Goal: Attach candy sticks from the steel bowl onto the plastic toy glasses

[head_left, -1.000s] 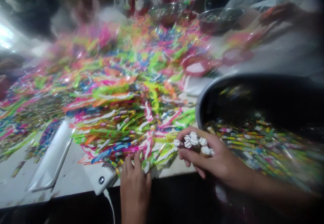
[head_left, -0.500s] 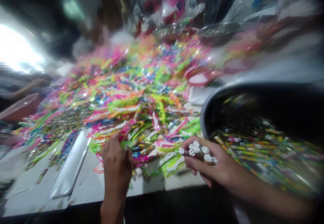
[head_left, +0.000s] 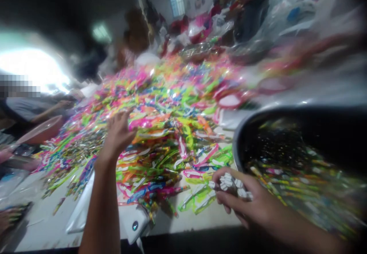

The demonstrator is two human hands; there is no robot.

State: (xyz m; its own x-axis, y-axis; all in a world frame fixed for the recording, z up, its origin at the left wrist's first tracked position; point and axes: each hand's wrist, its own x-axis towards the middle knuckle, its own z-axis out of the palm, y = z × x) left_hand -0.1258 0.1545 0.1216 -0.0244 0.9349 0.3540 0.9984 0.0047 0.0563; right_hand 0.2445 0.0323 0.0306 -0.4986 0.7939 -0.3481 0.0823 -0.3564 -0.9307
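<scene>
Head view, left hand: left hand [head_left: 119, 131] has moved from the near edge to over the heap of neon, plastic-looking strips [head_left: 187, 133]; fingers loosely spread, nothing visible in them, contact unclear.
Right hand: right hand [head_left: 245, 194] still grips the bundle of slim, white-ended sticks [head_left: 227, 182] beside the dark, round-rimmed basin [head_left: 237, 148].
Change: hands farther apart; apparently only the left is reaching.

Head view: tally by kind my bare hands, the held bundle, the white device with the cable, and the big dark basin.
Your hands: 2 (left hand, right hand)
White-ended bundle: 1
White device: 1
Dark basin: 1
Total: 5
</scene>
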